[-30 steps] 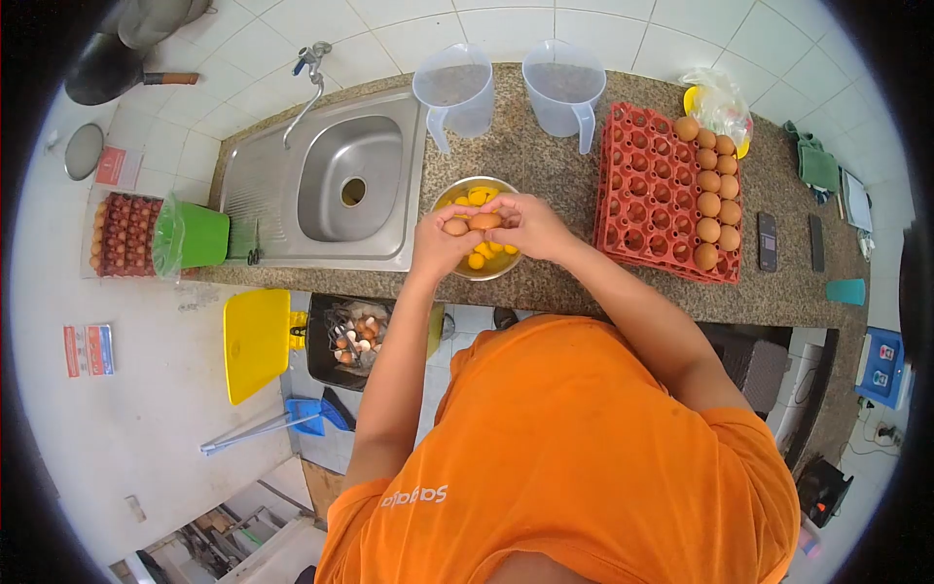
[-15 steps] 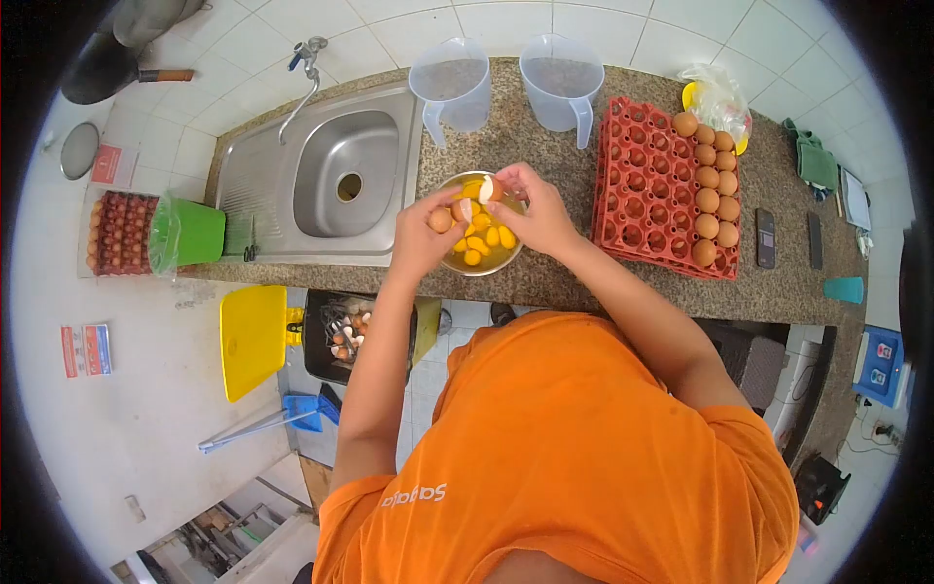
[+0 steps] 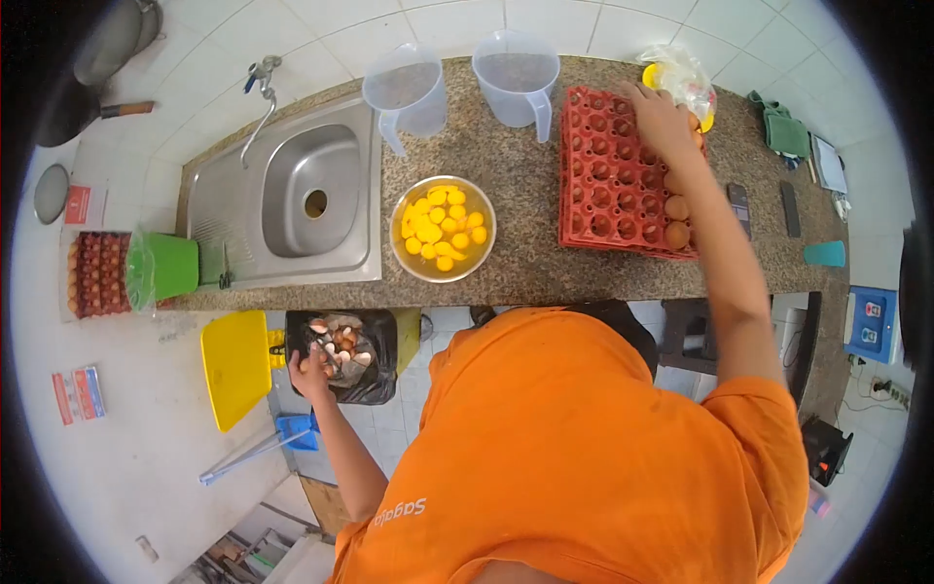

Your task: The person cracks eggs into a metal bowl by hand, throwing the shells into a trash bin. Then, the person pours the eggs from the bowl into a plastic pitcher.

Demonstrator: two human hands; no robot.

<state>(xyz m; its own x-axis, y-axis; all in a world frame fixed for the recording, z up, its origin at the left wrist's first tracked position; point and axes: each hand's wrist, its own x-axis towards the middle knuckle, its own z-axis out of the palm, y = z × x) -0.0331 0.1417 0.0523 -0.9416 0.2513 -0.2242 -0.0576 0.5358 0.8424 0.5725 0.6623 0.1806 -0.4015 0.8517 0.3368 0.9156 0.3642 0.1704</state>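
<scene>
Over the black-lined bin (image 3: 379, 375), which holds cracked eggshells (image 3: 345, 341), is my left hand (image 3: 311, 375); its fingers are curled near the shells, and what they hold is too small to make out. My right hand (image 3: 662, 117) reaches over the back of the red egg tray (image 3: 598, 175), by the column of brown eggs (image 3: 677, 207); its fingertips are partly hidden. Several yolks (image 3: 428, 229) lie in the metal bowl (image 3: 397, 248) on the counter.
Two clear jugs (image 3: 413, 92) (image 3: 516, 83) stand behind the bowl. Left of it is a steel sink (image 3: 292, 195) with a tap (image 3: 261, 78). A green container (image 3: 175, 266), another egg stack (image 3: 97, 273), a phone (image 3: 739, 209) and a teal cup (image 3: 825, 254) are also there.
Both hands have left the bowl. My left hand moved down to the bin, and my right hand moved over to the egg tray. The eggs and shell are gone from above the bowl.
</scene>
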